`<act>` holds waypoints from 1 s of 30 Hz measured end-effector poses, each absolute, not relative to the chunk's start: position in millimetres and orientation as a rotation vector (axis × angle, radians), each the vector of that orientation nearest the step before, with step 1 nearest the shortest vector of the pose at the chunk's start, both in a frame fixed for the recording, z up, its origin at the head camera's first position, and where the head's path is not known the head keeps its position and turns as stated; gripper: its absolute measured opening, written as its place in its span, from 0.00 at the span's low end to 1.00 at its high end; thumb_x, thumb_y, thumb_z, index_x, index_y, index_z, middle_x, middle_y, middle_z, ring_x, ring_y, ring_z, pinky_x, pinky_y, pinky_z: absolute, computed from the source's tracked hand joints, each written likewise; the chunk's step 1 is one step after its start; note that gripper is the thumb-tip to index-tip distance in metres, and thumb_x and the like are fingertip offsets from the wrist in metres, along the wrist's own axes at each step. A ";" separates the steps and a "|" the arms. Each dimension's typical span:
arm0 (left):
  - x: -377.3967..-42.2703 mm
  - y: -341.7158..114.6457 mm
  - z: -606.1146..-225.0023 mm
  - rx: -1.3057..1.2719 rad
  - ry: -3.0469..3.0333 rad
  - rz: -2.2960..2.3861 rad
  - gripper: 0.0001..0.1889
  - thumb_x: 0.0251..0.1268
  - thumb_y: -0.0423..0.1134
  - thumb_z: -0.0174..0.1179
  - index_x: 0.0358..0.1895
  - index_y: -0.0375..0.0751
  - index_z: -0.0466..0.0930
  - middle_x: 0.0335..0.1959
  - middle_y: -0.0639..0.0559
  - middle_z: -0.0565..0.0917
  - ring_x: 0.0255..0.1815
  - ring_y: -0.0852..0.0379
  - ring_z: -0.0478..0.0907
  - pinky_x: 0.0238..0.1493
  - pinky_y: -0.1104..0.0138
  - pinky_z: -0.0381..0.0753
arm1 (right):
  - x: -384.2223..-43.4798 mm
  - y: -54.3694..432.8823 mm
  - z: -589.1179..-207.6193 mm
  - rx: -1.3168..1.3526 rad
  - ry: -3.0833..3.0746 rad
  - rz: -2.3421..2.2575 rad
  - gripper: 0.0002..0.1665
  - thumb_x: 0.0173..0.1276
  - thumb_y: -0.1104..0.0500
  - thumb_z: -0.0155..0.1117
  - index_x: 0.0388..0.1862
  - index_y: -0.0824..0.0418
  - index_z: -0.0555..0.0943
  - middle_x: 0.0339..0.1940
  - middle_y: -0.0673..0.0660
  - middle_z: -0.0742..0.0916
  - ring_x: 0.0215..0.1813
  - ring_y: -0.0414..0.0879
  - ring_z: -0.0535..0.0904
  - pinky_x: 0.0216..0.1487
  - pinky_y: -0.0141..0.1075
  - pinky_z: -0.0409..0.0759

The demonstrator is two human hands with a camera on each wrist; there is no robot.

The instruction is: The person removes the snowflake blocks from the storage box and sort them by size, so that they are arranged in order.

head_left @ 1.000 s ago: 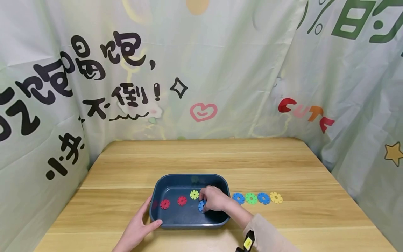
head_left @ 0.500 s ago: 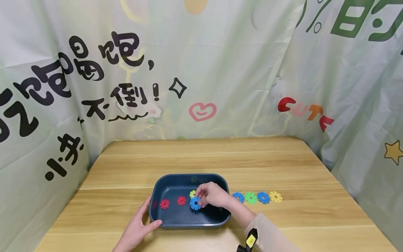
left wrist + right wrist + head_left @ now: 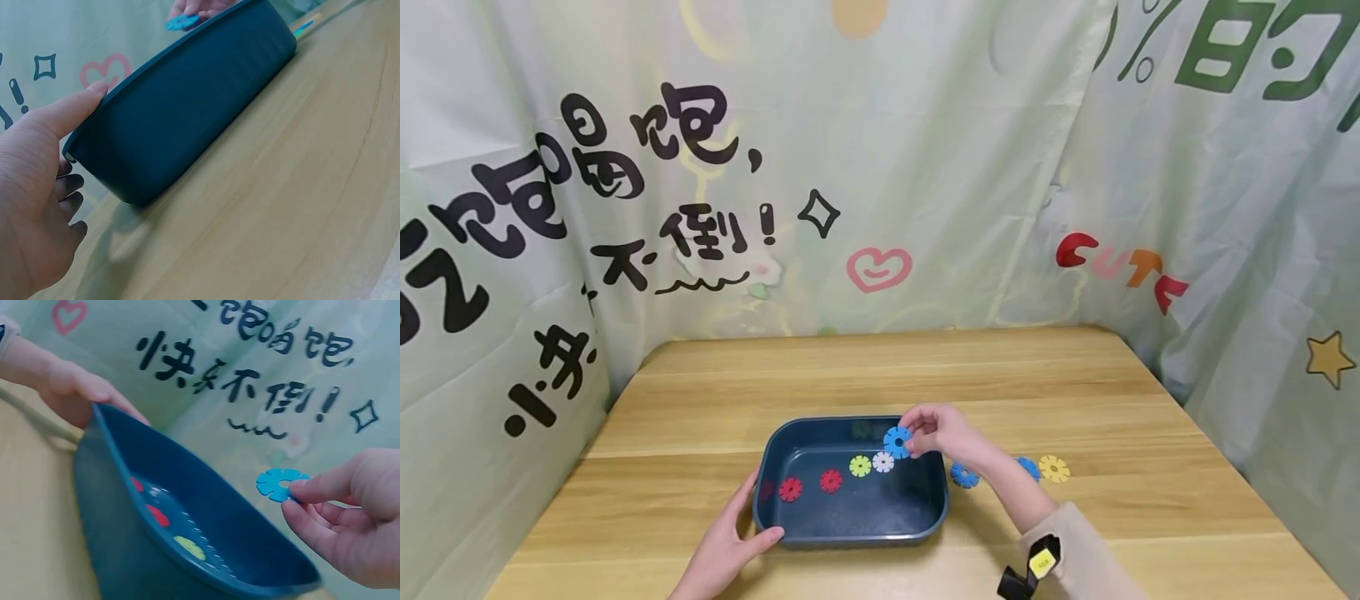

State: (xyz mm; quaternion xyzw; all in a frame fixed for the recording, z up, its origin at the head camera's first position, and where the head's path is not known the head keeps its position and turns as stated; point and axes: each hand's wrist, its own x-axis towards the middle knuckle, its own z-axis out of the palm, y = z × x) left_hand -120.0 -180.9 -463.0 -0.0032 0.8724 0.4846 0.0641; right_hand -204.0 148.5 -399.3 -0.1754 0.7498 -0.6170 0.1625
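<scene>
My right hand point(image 3: 946, 433) pinches a blue disc point(image 3: 895, 442), unplaced; left hand point(image 3: 726, 537) grips tray point(image 3: 850, 523); four discs point(image 3: 790, 489) inside, three visible outside.

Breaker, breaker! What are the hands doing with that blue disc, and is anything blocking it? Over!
Left hand grips tray. Right hand pinches blue disc, raised above tray floor. Nothing seems in its way.

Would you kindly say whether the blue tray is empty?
Not empty: the tray holds two red notched discs, a yellow-green disc and a white disc.
</scene>
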 end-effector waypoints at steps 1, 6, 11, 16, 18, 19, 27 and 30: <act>-119.8 -180.9 -463.0 -0.018 2.631 1.460 0.46 0.53 0.50 0.66 0.72 0.40 0.51 0.71 0.34 0.55 0.69 0.32 0.50 0.59 0.34 0.53 | -204.1 152.7 -398.4 -0.491 2.143 -1.771 0.16 0.57 0.74 0.61 0.45 0.78 0.73 0.30 0.59 0.79 0.32 0.46 0.79 0.42 0.51 0.80; -119.0 -181.3 -464.2 -0.038 2.614 1.467 0.46 0.53 0.50 0.66 0.72 0.41 0.51 0.71 0.34 0.54 0.69 0.32 0.49 0.59 0.34 0.53 | -202.8 175.2 -396.3 -0.431 2.172 -1.814 0.18 0.56 0.72 0.64 0.45 0.78 0.73 0.30 0.58 0.81 0.32 0.46 0.79 0.42 0.47 0.81; -119.3 -181.7 -466.1 -0.031 2.612 1.476 0.46 0.53 0.50 0.66 0.72 0.42 0.52 0.70 0.35 0.55 0.69 0.32 0.50 0.59 0.34 0.53 | -199.3 203.8 -395.4 -0.401 2.171 -1.895 0.18 0.56 0.73 0.62 0.45 0.80 0.71 0.30 0.54 0.81 0.33 0.43 0.79 0.42 0.45 0.81; -120.3 -181.8 -466.5 -0.025 2.609 1.481 0.46 0.53 0.50 0.66 0.72 0.42 0.51 0.70 0.35 0.55 0.69 0.32 0.50 0.59 0.34 0.52 | -194.6 238.4 -398.2 -0.382 2.150 -1.964 0.13 0.60 0.73 0.58 0.44 0.77 0.72 0.32 0.53 0.81 0.33 0.41 0.79 0.41 0.37 0.81; -120.6 -181.7 -466.2 -0.021 2.606 1.485 0.46 0.53 0.50 0.66 0.72 0.42 0.51 0.71 0.35 0.55 0.69 0.32 0.50 0.59 0.34 0.52 | -192.0 252.6 -398.9 -0.351 2.132 -1.993 0.11 0.61 0.73 0.57 0.43 0.72 0.73 0.33 0.52 0.81 0.34 0.41 0.79 0.41 0.34 0.81; -120.7 -181.7 -466.0 -0.019 2.607 1.486 0.46 0.53 0.50 0.66 0.72 0.42 0.51 0.70 0.35 0.55 0.69 0.32 0.50 0.59 0.34 0.52 | -190.6 259.2 -399.1 -0.321 2.116 -2.012 0.10 0.62 0.73 0.57 0.43 0.68 0.74 0.34 0.51 0.81 0.35 0.41 0.79 0.41 0.34 0.81; -120.7 -181.7 -465.3 -0.031 2.613 1.474 0.46 0.53 0.50 0.66 0.72 0.42 0.51 0.71 0.35 0.54 0.69 0.32 0.50 0.59 0.34 0.53 | -179.2 305.6 -403.7 -0.182 2.006 -2.193 0.14 0.63 0.74 0.56 0.40 0.57 0.78 0.36 0.49 0.82 0.37 0.41 0.81 0.41 0.32 0.81; -120.5 -182.0 -466.1 -0.041 2.619 1.457 0.47 0.52 0.51 0.66 0.72 0.43 0.51 0.71 0.35 0.55 0.69 0.32 0.50 0.59 0.34 0.53 | -174.8 321.4 -407.7 -0.148 2.038 -2.186 0.13 0.64 0.72 0.56 0.39 0.56 0.78 0.34 0.49 0.82 0.36 0.40 0.80 0.41 0.32 0.81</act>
